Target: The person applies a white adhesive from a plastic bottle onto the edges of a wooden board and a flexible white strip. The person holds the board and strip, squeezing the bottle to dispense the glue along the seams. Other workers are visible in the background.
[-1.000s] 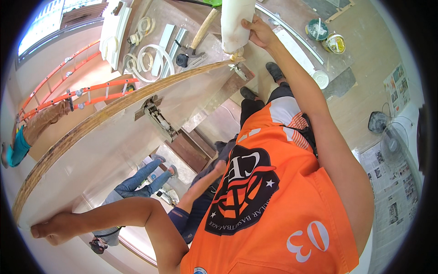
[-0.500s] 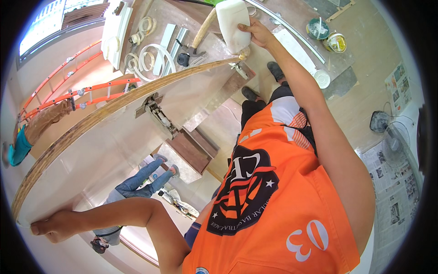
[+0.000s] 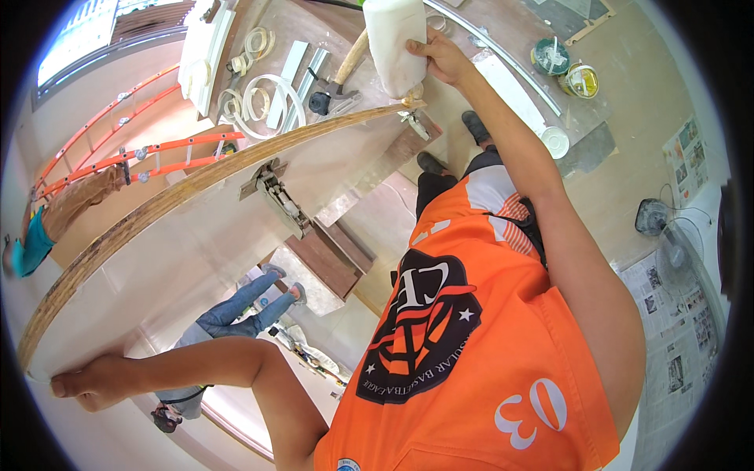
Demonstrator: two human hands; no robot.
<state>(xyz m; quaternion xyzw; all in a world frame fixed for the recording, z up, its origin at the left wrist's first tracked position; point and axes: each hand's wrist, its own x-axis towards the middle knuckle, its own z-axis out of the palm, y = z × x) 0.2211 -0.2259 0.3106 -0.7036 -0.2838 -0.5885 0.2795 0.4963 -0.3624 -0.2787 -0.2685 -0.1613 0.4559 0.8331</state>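
Right hand (image 3: 444, 56) closed round white bottle (image 3: 395, 49), tip down by edge of panel (image 3: 188, 235) spanning between hands; left hand (image 3: 96, 383) curled at panel's end, grip unclear; seemingly dispensing along edge, calls for steady tilt.

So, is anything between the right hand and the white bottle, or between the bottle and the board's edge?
Nothing visible: the right hand grips the white bottle directly, and its tip sits at the board's edge, though contact is unclear.

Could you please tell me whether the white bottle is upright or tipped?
Tipped: the white bottle in the right hand has its yellowish tip pointing down at the board's wooden edge.
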